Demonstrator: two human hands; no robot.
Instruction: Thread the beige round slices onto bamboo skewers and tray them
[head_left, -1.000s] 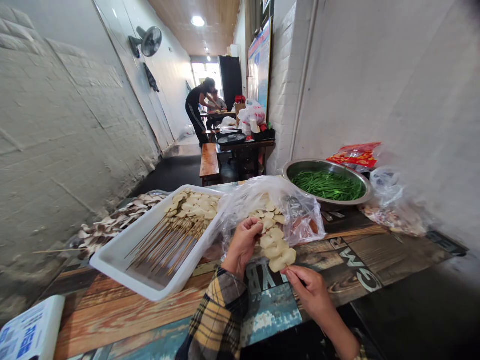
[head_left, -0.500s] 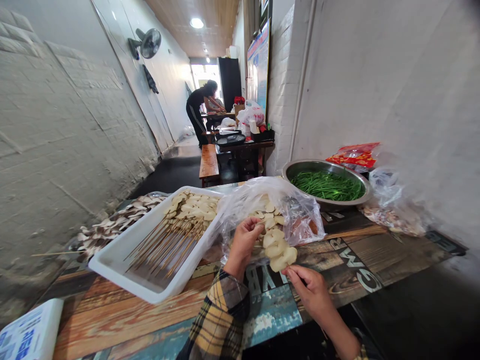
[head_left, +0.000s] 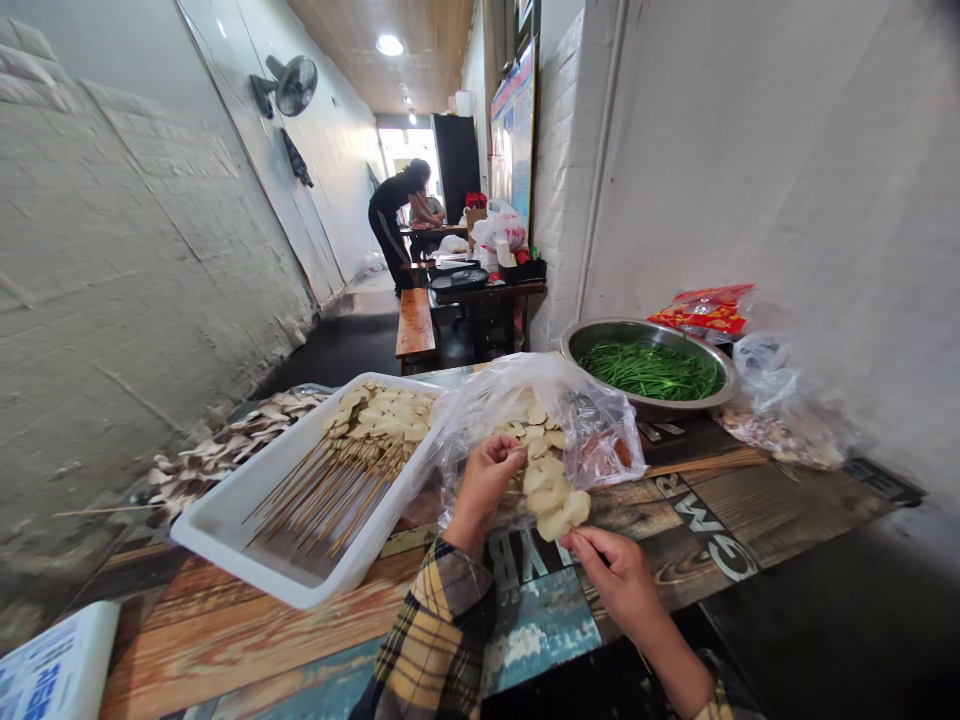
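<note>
My right hand (head_left: 615, 575) pinches the lower end of a thin skewer (head_left: 556, 500) loaded with several pale round slices. My left hand (head_left: 484, 480), in a plaid sleeve, is curled at the mouth of a clear plastic bag (head_left: 547, 420) full of the same slices, fingertips touching the top slice on the skewer. Just left of the bag, a white tray (head_left: 240, 520) holds several finished skewers laid side by side.
A steel bowl of green stalks (head_left: 649, 368) stands at the back right, with red and clear bags (head_left: 780, 410) by the wall. Mushroom skewers (head_left: 217, 450) lie left of the tray. A white box (head_left: 52, 670) sits at the near left. Further down the corridor a person stands bent over other tables.
Both hands and the skewer stay almost where they were; the left fingertips shift slightly at the top slice. The view has tilted a little.
</note>
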